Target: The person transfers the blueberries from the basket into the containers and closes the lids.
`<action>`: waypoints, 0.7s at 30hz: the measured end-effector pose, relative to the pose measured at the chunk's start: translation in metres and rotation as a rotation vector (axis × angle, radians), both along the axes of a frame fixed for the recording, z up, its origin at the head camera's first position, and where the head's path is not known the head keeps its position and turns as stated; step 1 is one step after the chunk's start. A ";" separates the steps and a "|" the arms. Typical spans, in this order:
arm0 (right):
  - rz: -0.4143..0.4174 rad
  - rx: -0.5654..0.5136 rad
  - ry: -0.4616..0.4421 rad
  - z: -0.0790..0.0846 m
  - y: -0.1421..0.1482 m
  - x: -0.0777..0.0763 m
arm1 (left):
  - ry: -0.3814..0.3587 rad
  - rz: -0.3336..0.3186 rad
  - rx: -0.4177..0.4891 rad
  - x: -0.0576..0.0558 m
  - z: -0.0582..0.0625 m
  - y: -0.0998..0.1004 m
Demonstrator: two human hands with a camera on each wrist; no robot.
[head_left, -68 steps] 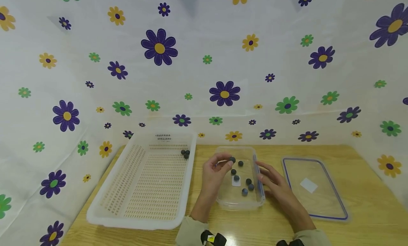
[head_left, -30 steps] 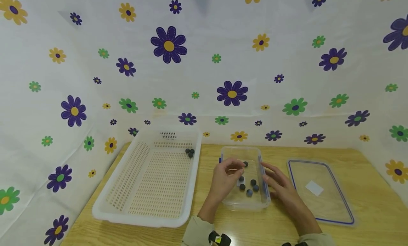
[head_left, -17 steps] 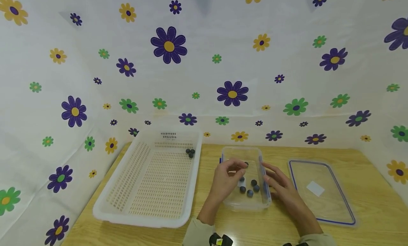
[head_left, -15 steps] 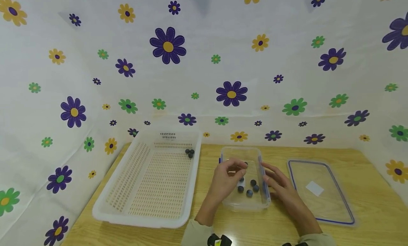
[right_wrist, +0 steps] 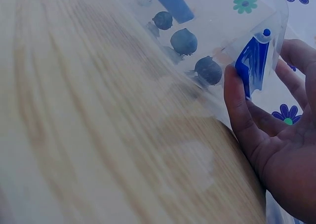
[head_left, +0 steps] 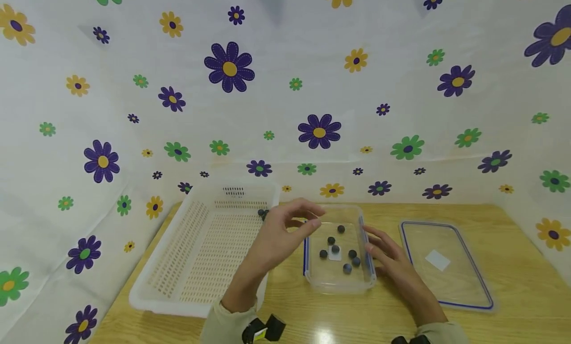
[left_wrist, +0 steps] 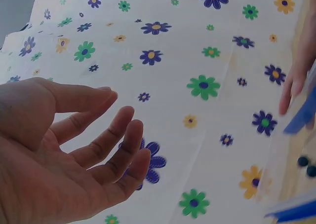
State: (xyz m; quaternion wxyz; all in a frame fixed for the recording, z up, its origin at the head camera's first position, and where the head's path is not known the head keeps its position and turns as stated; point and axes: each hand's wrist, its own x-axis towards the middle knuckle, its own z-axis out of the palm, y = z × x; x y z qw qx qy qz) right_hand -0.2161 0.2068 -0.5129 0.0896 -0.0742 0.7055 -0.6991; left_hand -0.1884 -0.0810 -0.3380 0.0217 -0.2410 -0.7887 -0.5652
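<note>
My left hand [head_left: 278, 235] hovers between the white basket [head_left: 147, 289] and the clear lidless box [head_left: 339, 288], fingers loosely curved. In the left wrist view nothing lies between its thumb and fingertips. My right hand [head_left: 392, 259] rests against the box's right side; in the right wrist view its thumb touches the blue latch [right_wrist: 254, 61]. Several dark blueberries lie spread over the box floor, one blueberry [head_left: 341, 229] farthest back and another blueberry [head_left: 323, 254] near the left wall. A small cluster of blueberries [head_left: 260, 212] sits in the basket's far right corner, partly hidden by my left hand.
A clear lid [head_left: 468, 279] with a blue seal and a white label lies flat right of the box. Beneath everything is a wooden table [head_left: 526, 284]. A white flower-print cloth [head_left: 388, 17] hangs behind and at both sides.
My left hand, earlier pinching a blueberry over the box, has let it go inside, where it rolled. The hand has since moved left and up, out of the box. My right hand stays put.
</note>
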 end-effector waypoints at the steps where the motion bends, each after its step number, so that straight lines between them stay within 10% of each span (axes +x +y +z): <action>1: 0.000 -0.002 -0.001 0.000 0.000 0.000 | -0.001 0.006 -0.011 -0.003 0.004 -0.005; 9: 0.001 -0.003 -0.010 0.001 -0.002 -0.002 | -0.021 0.065 -0.061 -0.035 0.012 -0.049; 21: -0.021 0.014 -0.054 0.004 -0.002 -0.001 | -0.103 0.187 -0.008 -0.088 -0.032 -0.091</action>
